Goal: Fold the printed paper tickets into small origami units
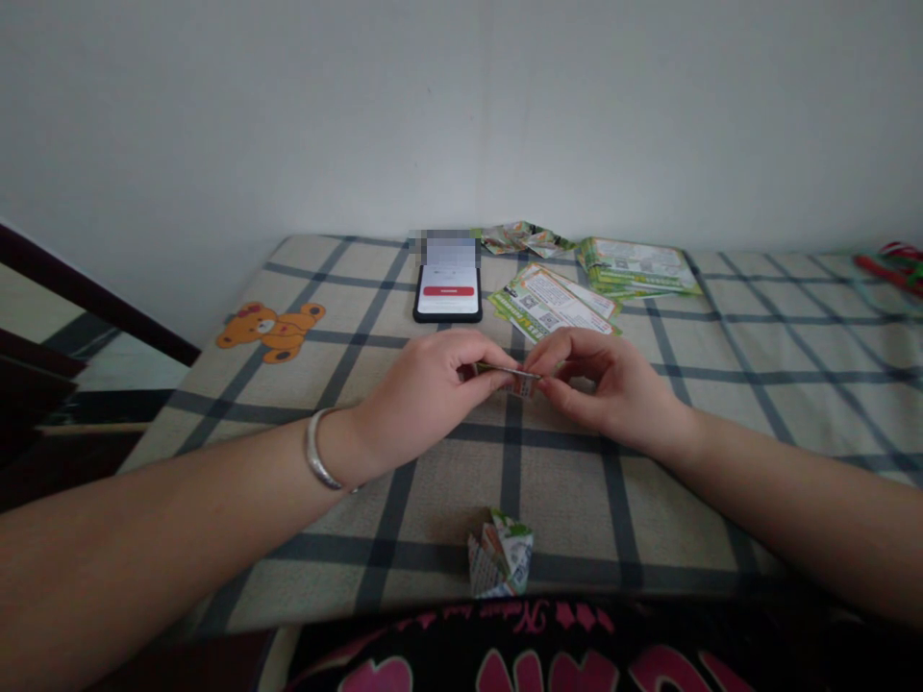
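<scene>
Both my hands meet over the middle of the table, pinching one small folded piece of printed paper (523, 384). My left hand (433, 389), with a silver bangle (317, 450) on its wrist, grips the left end between thumb and fingers. On the right end, the thumb and fingertips of my right hand (612, 384) are closed. The paper is seen nearly edge-on, and much of it is hidden by fingers. Close to the table's front edge stands a folded paper shape (501, 556) with green and white print, touched by neither hand.
Beyond my hands lie a lit phone (448, 288), a few loose printed leaflets (555, 300), a leaflet stack (638, 264) and folded paper pieces (523, 237) along the wall. A bear sticker (272, 332) is at left on the checked tablecloth (361, 423). Something red (894, 264) sits far right.
</scene>
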A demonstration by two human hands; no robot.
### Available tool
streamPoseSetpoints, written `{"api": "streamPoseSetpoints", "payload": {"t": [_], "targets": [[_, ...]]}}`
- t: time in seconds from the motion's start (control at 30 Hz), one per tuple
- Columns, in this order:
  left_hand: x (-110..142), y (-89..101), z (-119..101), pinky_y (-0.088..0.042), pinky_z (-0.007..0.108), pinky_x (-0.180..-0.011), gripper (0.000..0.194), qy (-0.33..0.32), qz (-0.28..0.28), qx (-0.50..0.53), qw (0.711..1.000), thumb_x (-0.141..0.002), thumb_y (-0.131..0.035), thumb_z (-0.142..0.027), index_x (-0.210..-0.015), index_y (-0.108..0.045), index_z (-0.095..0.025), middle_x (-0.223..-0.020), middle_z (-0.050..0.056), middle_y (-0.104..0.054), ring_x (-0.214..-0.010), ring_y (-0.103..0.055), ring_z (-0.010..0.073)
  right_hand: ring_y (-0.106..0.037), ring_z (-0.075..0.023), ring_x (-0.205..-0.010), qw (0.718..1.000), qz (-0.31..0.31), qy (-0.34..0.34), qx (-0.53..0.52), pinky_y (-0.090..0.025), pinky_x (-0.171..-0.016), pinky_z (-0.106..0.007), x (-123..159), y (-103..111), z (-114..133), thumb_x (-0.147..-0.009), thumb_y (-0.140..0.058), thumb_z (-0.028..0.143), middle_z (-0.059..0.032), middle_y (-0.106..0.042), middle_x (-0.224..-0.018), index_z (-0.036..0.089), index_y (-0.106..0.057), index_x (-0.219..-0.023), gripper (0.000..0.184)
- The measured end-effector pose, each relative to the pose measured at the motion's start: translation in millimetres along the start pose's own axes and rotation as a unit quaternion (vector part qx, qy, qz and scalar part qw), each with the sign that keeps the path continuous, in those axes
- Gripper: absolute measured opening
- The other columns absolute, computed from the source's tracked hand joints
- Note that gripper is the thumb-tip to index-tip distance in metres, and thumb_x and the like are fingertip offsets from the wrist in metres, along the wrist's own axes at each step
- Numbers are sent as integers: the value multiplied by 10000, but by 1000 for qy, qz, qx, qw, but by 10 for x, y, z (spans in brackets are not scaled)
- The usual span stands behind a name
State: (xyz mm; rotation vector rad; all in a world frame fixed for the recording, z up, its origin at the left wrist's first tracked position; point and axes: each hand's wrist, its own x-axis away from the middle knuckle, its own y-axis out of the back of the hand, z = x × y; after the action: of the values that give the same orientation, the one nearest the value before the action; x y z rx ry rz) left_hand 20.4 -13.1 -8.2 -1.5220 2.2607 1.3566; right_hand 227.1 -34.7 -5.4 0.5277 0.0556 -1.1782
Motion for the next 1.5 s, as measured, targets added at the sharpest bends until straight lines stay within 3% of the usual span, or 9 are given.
{"api": "streamPoseSetpoints", "payload": {"t": [0.4, 0.53, 0.7, 0.87, 0.97, 1.1, 1.23, 1.37, 1.5], "targets": [[-5, 1, -13, -455, 227, -675, 103, -31, 15, -17, 999, -786, -710, -71, -779, -691, -172, -751, -31, -671, -741, -605, 99, -594, -133, -733, 1000, 7, -6, 3, -475, -656, -278, -24, 19, -36, -838, -624, 242, -27, -651, -763, 176, -604, -783, 89], [-15, 6, -6, -449, 219, -655, 94, 27, 21, 7, 999, -800, -699, -88, -793, -692, -181, -744, -42, -668, -712, -605, 84, -596, -116, -694, 998, 12, -21, 50, -466, -604, -248, -27, 19, -45, -846, -620, 250, -25, -664, -782, 162, -635, -854, 89], [-27, -7, 23, -448, 214, -609, 30, 100, 38, 52, 993, -819, -702, -186, -828, -673, -186, -764, -42, -675, -684, -598, 84, -492, -72, -542, 994, 20, -38, 105, -369, -476, -207, -32, 11, -105, -826, -652, 269, 41, -593, -653, 172, -628, -838, 100], [-1, -47, 98, -509, 236, -669, 298, 109, 78, 137, 982, -816, -699, -235, -1083, -569, -207, -904, -11, -653, -775, -638, 111, -529, -97, -626, 992, -10, -13, 127, -407, -562, -233, -63, 36, -151, -851, -583, 208, 27, -624, -694, 177, -640, -812, 75], [11, -44, 102, -524, 247, -715, 362, 95, 92, 174, 976, -888, -594, -217, -1228, -471, -210, -909, -1, -631, -800, -645, 111, -590, -123, -711, 994, -8, -16, 107, -456, -655, -264, -81, 56, -182, -853, -587, 211, 6, -673, -767, 182, -666, -848, 84], [1, -8, 85, -457, 208, -619, 362, 67, 79, 83, 991, -898, -541, -165, -1244, -446, -213, -766, -44, -565, -675, -579, 87, -634, -136, -741, 997, -14, -32, 68, -498, -685, -280, -82, 64, -228, -835, -630, 211, -7, -697, -820, 187, -654, -900, 73], [-29, 20, 80, -401, 207, -585, 359, 26, 77, -36, 996, -841, -564, -101, -1178, -532, -219, -763, -50, -571, -617, -519, 75, -635, -138, -749, 992, -37, -5, 118, -508, -665, -276, -70, 69, -223, -804, -631, 151, -27, -699, -864, 185, -601, -837, 57], [-59, 30, 79, -413, 228, -648, 224, 28, 109, -92, 989, -829, -592, -112, -1024, -646, -208, -877, -25, -666, -714, -573, 96, -614, -138, -748, 971, 3, 65, 231, -494, -631, -266, -66, 94, -173, -824, -635, 172, -45, -703, -926, 181, -649, -877, 56], [-61, 27, 85, -430, 254, -662, 267, 56, 94, -107, 988, -840, -655, -227, -1104, -664, -195, -801, -7, -663, -717, -583, 125, -608, -190, -931, 909, 47, 171, 377, -486, -826, -332, -60, 131, -142, -894, -594, 199, -41, -710, -1002, 200, -705, -980, 141]]}}
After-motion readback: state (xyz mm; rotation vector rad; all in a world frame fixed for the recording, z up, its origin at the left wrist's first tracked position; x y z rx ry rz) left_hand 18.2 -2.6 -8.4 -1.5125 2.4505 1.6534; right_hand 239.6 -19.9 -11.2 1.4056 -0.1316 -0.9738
